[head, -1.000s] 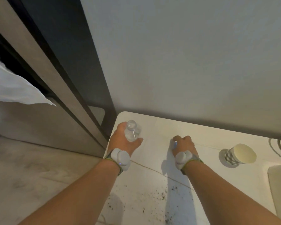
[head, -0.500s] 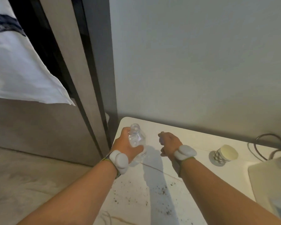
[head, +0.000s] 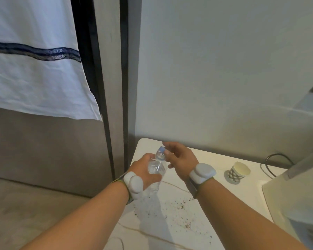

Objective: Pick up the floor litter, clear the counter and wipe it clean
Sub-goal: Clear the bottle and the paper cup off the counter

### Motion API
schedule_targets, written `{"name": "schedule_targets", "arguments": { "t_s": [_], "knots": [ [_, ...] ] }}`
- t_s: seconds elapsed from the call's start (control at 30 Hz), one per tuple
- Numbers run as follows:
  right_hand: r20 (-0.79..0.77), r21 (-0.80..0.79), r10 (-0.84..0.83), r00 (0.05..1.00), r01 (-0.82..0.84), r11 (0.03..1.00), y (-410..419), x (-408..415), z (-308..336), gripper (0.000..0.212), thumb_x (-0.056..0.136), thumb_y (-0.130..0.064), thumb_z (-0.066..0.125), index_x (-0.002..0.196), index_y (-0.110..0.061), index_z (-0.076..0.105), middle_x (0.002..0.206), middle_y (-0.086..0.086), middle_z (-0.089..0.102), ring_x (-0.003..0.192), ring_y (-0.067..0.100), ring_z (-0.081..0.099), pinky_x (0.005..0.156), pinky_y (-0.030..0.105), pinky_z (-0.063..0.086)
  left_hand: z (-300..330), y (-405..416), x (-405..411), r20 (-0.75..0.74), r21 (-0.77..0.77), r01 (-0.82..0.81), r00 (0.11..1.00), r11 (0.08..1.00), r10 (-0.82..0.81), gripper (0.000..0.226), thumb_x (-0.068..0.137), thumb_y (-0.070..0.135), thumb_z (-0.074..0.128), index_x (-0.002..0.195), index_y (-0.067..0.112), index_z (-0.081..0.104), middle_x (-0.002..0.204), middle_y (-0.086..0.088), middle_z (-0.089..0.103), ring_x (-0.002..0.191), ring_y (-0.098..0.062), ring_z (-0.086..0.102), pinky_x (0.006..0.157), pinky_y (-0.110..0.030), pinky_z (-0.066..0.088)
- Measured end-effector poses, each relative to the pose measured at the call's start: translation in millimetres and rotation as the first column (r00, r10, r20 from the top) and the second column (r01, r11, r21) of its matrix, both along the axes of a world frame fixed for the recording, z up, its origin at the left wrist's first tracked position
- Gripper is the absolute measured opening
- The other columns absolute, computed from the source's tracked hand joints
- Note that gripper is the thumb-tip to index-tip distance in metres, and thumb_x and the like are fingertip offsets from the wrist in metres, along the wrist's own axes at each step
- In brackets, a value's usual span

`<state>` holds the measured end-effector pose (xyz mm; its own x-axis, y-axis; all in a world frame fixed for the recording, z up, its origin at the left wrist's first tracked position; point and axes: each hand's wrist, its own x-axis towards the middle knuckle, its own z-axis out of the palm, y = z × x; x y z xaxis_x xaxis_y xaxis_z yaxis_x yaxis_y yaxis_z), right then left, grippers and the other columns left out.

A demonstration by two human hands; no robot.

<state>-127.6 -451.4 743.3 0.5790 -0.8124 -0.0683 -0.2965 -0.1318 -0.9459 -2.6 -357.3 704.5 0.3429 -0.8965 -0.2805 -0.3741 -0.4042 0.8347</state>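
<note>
Left hand (head: 145,171) grips clear bottle (head: 156,166); right hand (head: 179,159) pinches its cap (head: 161,149)

head view, looking down, close over counter (head: 215,210)

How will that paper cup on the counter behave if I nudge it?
The paper cup looks light and thin-walled, so it would probably slide or tip easily. It stands upright and open-topped on the smooth counter; once tipped, it would likely roll.

Soft, dim indoor light fell from above, casting faint shadows of the forearms on the table (head: 172,230), while wide-angle distortion and blur smeared the edge at four o'clock.
</note>
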Motion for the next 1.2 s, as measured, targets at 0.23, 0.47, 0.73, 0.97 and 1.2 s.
{"name": "schedule_targets", "arguments": {
  "t_s": [0.23, 0.47, 0.73, 0.97, 1.2],
  "knots": [
    [-0.349, -0.332, 0.277, 0.895, -0.394, 0.857, 12.6, -31.7, 45.1, 0.036, 0.095, -0.022, 0.056, 0.129, -0.035, 0.056, 0.118, -0.013, 0.059, 0.098, 0.013, 0.057, 0.090, 0.020, 0.040, 38.4, 27.9, -23.2, 0.125, 0.029, 0.044, 0.991, 0.999, -0.047, 0.056, 0.070, 0.036, 0.072, 0.119, 0.036, 0.047, 0.108, 0.010, 0.063, 0.099, -0.013, 0.063, 0.091, -0.035, 0.054],
    [-0.616, -0.427, 0.297, 0.730, -0.626, 0.652, 23.5, -70.8, 72.4, 0.030, 0.090, -0.021, 0.065, 0.119, -0.028, 0.062, 0.119, -0.006, 0.063, 0.100, 0.017, 0.057, 0.092, 0.025, 0.045, 59.2, 49.1, -71.7, 0.161, 0.107, 0.147, 0.973, 0.983, -0.163, 0.050, 0.075, 0.021, 0.071, 0.120, 0.028, 0.052, 0.104, 0.007, 0.063, 0.098, -0.017, 0.063, 0.090, -0.033, 0.054],
    [-0.764, -0.422, 0.299, 0.571, -0.794, 0.438, 39.8, -107.5, 72.2, 0.038, 0.088, -0.021, 0.066, 0.123, -0.031, 0.055, 0.118, -0.005, 0.060, 0.103, 0.022, 0.058, 0.077, 0.024, 0.039, 56.4, 73.8, -112.1, 0.138, 0.173, 0.146, 0.976, 0.974, -0.170, 0.051, 0.073, 0.018, 0.073, 0.119, 0.026, 0.054, 0.109, 0.005, 0.064, 0.099, -0.017, 0.063, 0.089, -0.034, 0.055],
    [-0.796, -0.360, 0.229, 0.560, -0.742, 0.566, 54.1, -123.9, 56.3, 0.029, 0.094, -0.045, 0.052, 0.106, -0.020, 0.059, 0.101, 0.003, 0.067, 0.083, 0.023, 0.060, 0.062, 0.025, 0.037, 55.6, 88.2, -139.2, 0.248, 0.206, 0.048, 0.964, 0.977, -0.099, 0.055, 0.071, 0.022, 0.074, 0.122, 0.028, 0.053, 0.104, 0.009, 0.060, 0.091, -0.013, 0.061, 0.078, -0.029, 0.058],
    [-0.825, -0.448, 0.055, 0.562, -0.710, 0.544, 74.6, -125.1, 60.1, 0.048, 0.095, -0.048, 0.034, 0.059, -0.018, 0.044, 0.070, 0.004, 0.057, 0.066, 0.020, 0.056, 0.061, 0.028, 0.043, 57.2, 101.9, -155.8, 0.197, 0.171, 0.024, 0.979, 0.985, -0.058, 0.051, 0.071, 0.023, 0.074, 0.117, 0.032, 0.054, 0.112, 0.008, 0.066, 0.101, -0.017, 0.063, 0.090, -0.036, 0.056]
  ]
}}
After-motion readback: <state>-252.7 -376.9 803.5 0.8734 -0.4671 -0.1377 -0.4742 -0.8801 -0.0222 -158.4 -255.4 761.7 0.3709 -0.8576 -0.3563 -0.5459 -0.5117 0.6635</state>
